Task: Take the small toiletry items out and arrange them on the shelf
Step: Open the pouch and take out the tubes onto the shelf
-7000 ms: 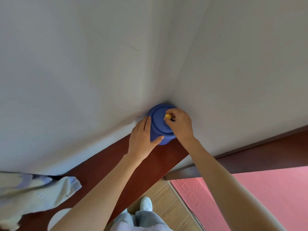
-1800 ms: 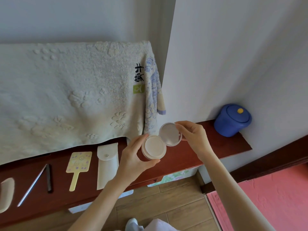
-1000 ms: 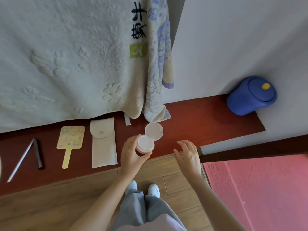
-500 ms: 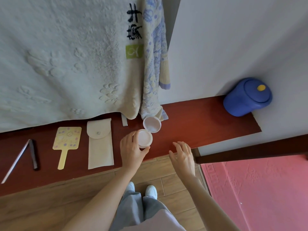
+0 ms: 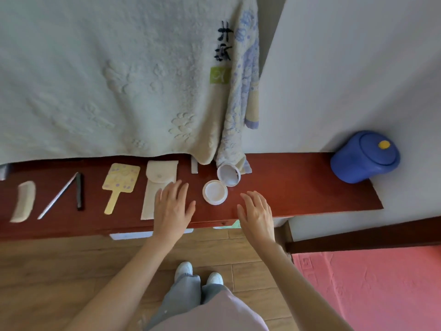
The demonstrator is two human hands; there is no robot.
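On the red-brown wooden shelf [image 5: 298, 187], counted left to right:

- one pale comb [image 5: 23, 201], lying flat
- one thin silver stick [image 5: 57, 195], slanted, its top end meeting one short black bar [image 5: 79, 191] that lies nearly straight up and down
- one yellow paddle-shaped hand mirror [image 5: 119, 183] with purple dots, handle toward the shelf's front edge
- one cream cloth pouch [image 5: 157, 182] with a snap flap, just beside the mirror
- one small grey strip [image 5: 194, 167] near the wall, partly under the towel
- one round white compact [image 5: 215, 192], open, its base flat on the shelf and its hinged lid [image 5: 228, 174] tilted up behind it, touching the towel's hem
- one blue lidded pot [image 5: 365, 156] with a yellow knob, at the far right in the wall corner, well apart from the rest

Above the shelf: one large cream towel [image 5: 107, 80] with raised flower pattern, black characters and a green tag, its blue-printed edge hanging down to the shelf.

Hands, two: left hand [image 5: 173, 206] with fingers straight and spread, holding nothing, over the lower end of the pouch, just left of the compact; right hand [image 5: 257, 213] likewise flat and spread, holding nothing, just right of the compact. Neither touches it.

Below: wood floor [image 5: 47, 271], one pink mat [image 5: 370, 287], two white shoes [image 5: 198, 273]
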